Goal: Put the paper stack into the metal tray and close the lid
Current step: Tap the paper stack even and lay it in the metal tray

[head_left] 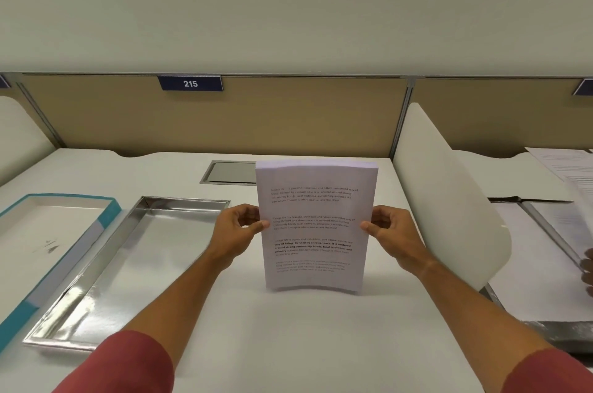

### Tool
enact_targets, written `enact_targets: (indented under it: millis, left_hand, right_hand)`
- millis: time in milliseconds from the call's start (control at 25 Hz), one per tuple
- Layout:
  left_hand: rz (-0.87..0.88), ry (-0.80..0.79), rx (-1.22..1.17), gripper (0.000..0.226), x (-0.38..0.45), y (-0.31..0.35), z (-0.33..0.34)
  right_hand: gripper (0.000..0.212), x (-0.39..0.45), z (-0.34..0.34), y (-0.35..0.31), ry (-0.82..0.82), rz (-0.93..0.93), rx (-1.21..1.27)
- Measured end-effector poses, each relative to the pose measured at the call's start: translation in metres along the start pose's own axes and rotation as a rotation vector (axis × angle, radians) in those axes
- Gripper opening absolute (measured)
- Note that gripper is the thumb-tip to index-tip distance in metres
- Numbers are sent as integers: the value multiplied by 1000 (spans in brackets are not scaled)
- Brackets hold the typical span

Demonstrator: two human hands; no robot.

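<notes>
A thick stack of printed white paper (314,226) stands upright on its lower edge on the white desk, printed side facing me. My left hand (237,229) grips its left edge and my right hand (388,229) grips its right edge, thumbs in front. To the left lies the shiny metal tray (96,277), which has nothing in it. Left of the tray rests the lid (106,216), teal-edged with a white inside, lying face up.
A white curved divider (449,193) stands just right of my right hand. Beyond it another person's hand (588,270) handles papers over a second tray. A grey cable hatch (229,172) sits behind the stack. A tan partition with a "215" label (190,83) backs the desk.
</notes>
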State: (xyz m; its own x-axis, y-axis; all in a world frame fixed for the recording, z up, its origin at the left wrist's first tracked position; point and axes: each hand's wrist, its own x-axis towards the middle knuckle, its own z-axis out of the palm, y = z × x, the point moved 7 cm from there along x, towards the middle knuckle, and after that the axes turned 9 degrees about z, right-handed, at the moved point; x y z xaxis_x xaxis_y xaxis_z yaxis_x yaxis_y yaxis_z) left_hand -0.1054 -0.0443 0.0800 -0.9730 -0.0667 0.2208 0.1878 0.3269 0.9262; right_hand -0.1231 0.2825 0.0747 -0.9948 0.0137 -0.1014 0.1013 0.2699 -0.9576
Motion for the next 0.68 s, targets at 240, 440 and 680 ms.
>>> enact_targets:
  millis: [240, 440, 680]
  left_hand:
    - [-24, 47, -82, 25, -12, 16, -27]
    - [-75, 117, -168, 20, -27, 13, -67]
    - [-144, 140, -220, 10, -54, -5, -142]
  right_hand:
    - [21, -4, 17, -31, -85, -22, 56]
    - [20, -16, 51, -53, -125, 3, 95]
    - [12, -41, 131, -67, -133, 118, 143]
